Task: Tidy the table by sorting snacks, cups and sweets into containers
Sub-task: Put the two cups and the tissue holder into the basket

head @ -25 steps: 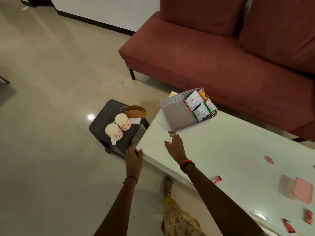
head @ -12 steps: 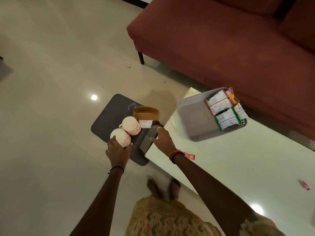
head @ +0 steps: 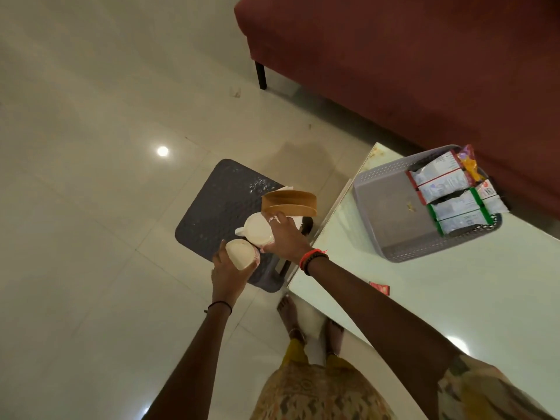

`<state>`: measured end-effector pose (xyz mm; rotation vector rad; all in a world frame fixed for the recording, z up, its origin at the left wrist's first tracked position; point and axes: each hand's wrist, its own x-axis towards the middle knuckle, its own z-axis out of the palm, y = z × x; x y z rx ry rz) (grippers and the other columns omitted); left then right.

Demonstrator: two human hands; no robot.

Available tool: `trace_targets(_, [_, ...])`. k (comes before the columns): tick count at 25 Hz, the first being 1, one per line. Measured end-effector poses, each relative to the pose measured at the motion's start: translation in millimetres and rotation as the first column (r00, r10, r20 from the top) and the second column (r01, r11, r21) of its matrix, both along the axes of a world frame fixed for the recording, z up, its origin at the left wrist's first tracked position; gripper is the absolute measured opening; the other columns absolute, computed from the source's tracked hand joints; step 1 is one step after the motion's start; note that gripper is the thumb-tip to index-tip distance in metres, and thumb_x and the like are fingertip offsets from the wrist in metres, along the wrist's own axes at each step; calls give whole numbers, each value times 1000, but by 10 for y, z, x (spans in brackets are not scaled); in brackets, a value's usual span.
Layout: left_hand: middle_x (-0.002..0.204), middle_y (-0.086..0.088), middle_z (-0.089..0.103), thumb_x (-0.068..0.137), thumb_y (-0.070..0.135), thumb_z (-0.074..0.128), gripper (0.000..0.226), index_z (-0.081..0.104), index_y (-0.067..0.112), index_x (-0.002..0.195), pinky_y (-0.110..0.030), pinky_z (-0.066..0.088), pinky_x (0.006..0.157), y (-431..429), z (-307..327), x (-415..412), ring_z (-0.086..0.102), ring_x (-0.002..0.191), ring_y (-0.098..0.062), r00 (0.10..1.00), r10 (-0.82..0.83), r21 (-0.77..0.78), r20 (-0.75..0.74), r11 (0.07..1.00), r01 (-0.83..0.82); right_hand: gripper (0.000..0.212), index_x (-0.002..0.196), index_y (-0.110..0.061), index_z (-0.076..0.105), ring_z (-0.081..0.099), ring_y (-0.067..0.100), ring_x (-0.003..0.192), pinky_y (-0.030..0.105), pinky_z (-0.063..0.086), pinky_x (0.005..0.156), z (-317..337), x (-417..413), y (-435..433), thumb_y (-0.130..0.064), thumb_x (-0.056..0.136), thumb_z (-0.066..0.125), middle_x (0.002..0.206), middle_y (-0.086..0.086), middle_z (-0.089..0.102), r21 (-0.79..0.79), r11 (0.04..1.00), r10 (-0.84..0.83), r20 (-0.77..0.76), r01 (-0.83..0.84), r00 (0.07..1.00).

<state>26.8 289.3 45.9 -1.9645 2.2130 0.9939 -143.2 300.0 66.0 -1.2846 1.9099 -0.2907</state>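
Two white cups with red pattern are over the dark grey stool (head: 218, 204). My left hand (head: 227, 274) grips the nearer cup (head: 241, 254), tilted with its mouth toward me. My right hand (head: 286, 237) grips the farther cup (head: 257, 229), whose handle points left. On the white table (head: 454, 298) to the right stands a grey perforated basket (head: 394, 213) holding several snack packets (head: 448, 192) at its far end. A red sweet wrapper (head: 380, 287) lies on the table near my right forearm.
A brown curved holder (head: 291, 201) with white paper napkins stands at the stool's right edge, just beyond the cups. A dark red sofa (head: 409, 71) fills the upper right. Glossy tiled floor spreads to the left. My bare feet (head: 291, 316) are beside the table's corner.
Both hands moved from the table edge to the stool and closed on the two cups; the cups are now tilted and lifted. The view swung left and down.
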Motion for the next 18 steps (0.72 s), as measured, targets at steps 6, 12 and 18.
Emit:
trace_targets(6, [133, -13, 45, 63, 50, 78, 96, 29, 10, 136, -34, 52, 88, -186, -65, 54, 50, 119, -24, 987, -154, 32, -53, 987, 156, 80, 147, -25, 25, 39, 37, 128, 52, 46, 100, -168, 222, -242, -38, 81, 68, 145, 17, 34, 27, 993, 116, -196, -113, 974])
trace_targets(12, [129, -12, 48, 63, 44, 80, 90, 33, 10, 131, -36, 53, 85, -188, 62, 103, 53, 115, -25, 993, -70, 69, -92, 995, 77, 75, 143, -21, 32, 41, 37, 125, 51, 47, 97, -110, 255, -218, -38, 80, 69, 142, 15, 37, 43, 998, 46, -161, -39, 986])
trace_targets(18, [131, -12, 47, 62, 37, 83, 92, 30, 13, 133, -35, 52, 86, -132, 395, 109, 52, 115, -25, 984, 20, 98, -179, 995, -3, 80, 142, -22, 31, 41, 28, 126, 41, 46, 104, 136, 43, 185, -43, 76, 72, 143, 12, 35, -9, 996, -93, -80, 92, 992])
